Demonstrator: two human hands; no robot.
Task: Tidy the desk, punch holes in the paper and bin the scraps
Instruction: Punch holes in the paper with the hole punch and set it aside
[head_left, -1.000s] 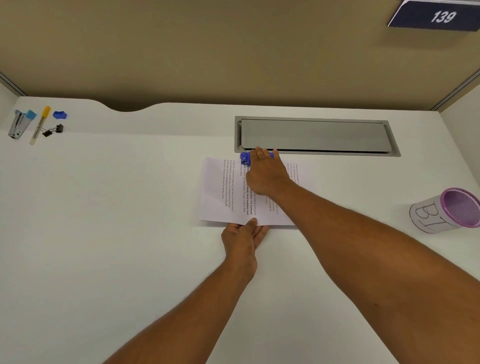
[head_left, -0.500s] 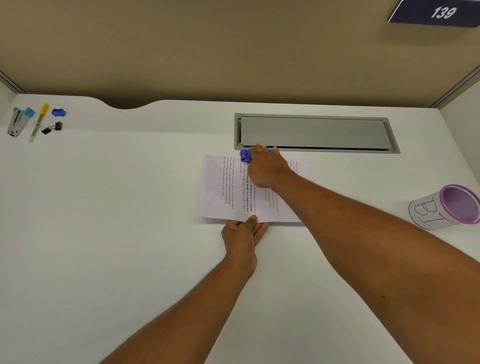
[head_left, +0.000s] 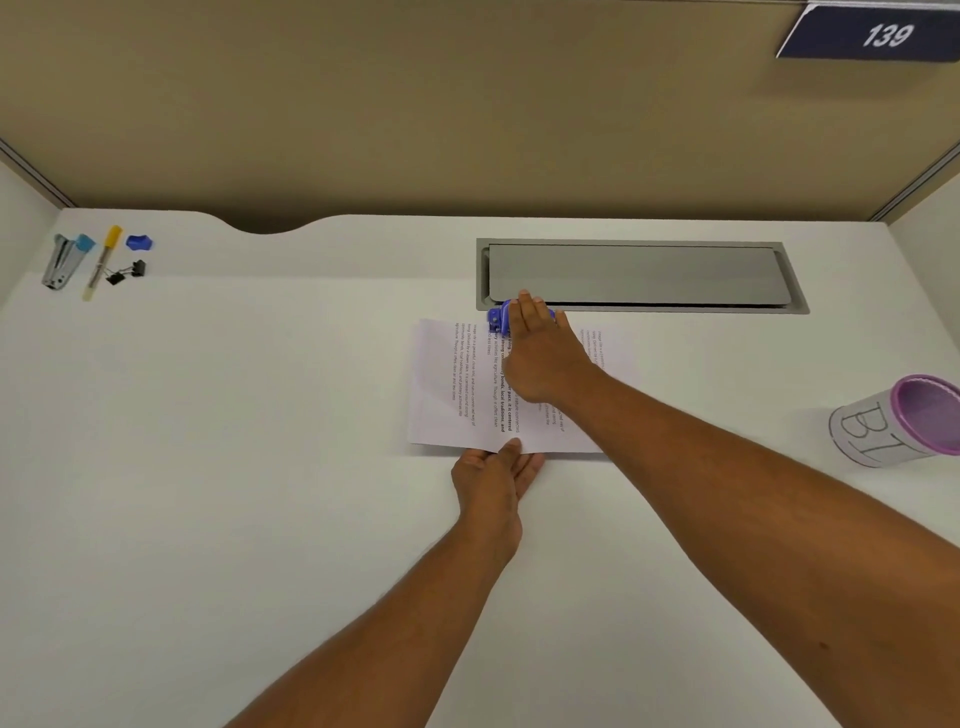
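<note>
We see the paper (head_left: 457, 387) lying flat at the centre of the frame on the white desk (head_left: 234, 467); a blue punch (head_left: 497, 318) sits on its upper edge, just below the grey hatch (head_left: 639, 275); our right hand (head_left: 545, 358) presses flat on the punch, fingers straight and together; our left hand (head_left: 493, 480) rests open at the paper's lower edge, fingertips touching it; a purple-rimmed cup (head_left: 898, 423) lies at the right; a stapler (head_left: 65, 260), marker (head_left: 103, 260), clips (head_left: 126, 273) and a blue piece (head_left: 139, 242) sit upper left.

White desk (head_left: 260, 467) carries paper (head_left: 447, 384), tipped bin (head_left: 893, 426), stapler (head_left: 61, 262), perhaps marker (head_left: 101, 262).
</note>
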